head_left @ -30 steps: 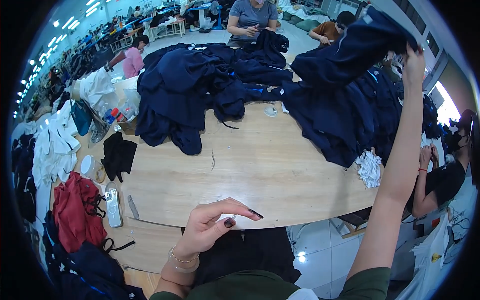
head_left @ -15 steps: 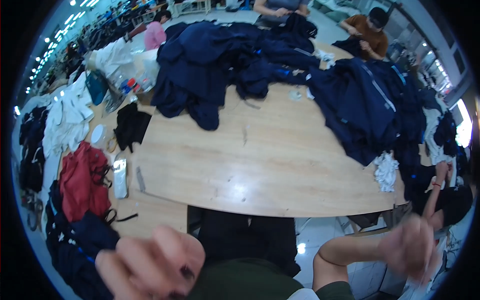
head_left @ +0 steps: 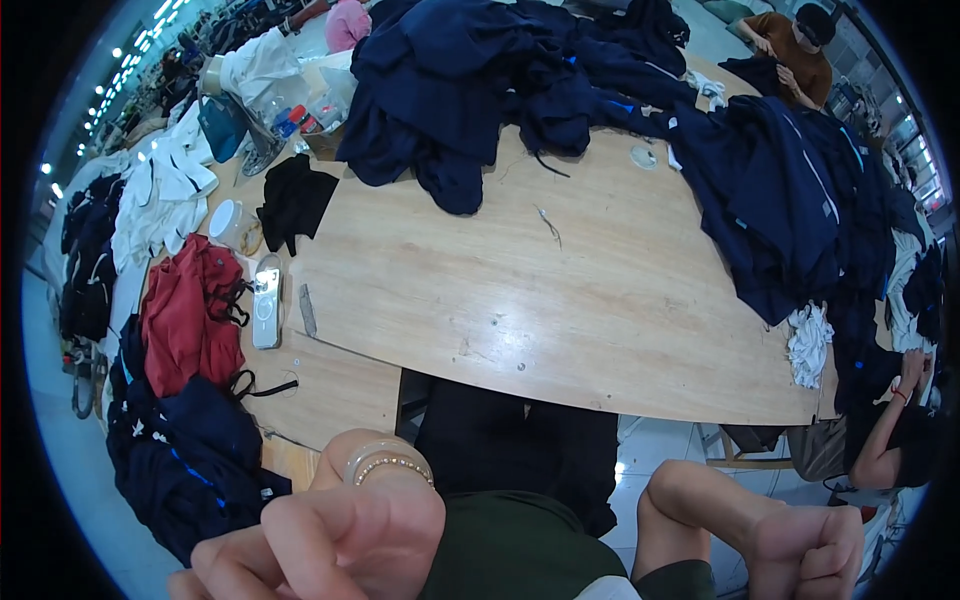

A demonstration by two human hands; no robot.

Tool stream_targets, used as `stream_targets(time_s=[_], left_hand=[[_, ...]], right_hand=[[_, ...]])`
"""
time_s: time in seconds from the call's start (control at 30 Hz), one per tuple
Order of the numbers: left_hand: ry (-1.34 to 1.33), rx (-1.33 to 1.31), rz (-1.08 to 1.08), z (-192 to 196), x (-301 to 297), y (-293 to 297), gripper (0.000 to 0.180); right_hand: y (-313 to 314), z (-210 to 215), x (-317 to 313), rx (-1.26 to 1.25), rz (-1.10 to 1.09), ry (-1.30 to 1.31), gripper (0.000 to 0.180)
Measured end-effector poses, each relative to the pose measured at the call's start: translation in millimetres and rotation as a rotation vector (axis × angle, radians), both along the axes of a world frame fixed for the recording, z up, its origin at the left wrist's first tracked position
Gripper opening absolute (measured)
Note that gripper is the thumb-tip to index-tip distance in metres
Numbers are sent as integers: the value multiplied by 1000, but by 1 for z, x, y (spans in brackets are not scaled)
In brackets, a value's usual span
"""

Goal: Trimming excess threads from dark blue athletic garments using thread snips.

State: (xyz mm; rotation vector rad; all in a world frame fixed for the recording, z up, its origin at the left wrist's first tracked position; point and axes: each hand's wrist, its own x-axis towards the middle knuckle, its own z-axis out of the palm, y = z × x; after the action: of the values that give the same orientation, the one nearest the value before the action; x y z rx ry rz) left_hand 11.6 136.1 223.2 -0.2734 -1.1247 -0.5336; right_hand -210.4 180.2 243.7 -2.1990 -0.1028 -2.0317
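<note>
Since the earlier frame I see both hands drawn in sharper and closer under the camera, and the table (head_left: 600,330) sits a little higher in view. My left hand (head_left: 320,545) is low at the table's near edge, fingers curled loosely, holding nothing; bracelets (head_left: 388,462) ring its wrist. My right hand (head_left: 805,550) is below the table's near right corner, balled into an empty fist. Nearest on the table's right side lies the navy pile (head_left: 790,200), its long axis running from the near right edge toward the far end.
</note>
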Motion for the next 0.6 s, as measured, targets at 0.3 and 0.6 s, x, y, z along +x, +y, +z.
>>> stream_targets(time_s=[0.3, 0.6], left_hand=[[40, -109, -47, -6, -1, -25, 17], [-21, -29, -66, -9, 10, -15, 18]], right_hand=[[-10, -2, 6, 45, 29, -4, 30], [-21, -4, 6, 73, 106, 11, 24]])
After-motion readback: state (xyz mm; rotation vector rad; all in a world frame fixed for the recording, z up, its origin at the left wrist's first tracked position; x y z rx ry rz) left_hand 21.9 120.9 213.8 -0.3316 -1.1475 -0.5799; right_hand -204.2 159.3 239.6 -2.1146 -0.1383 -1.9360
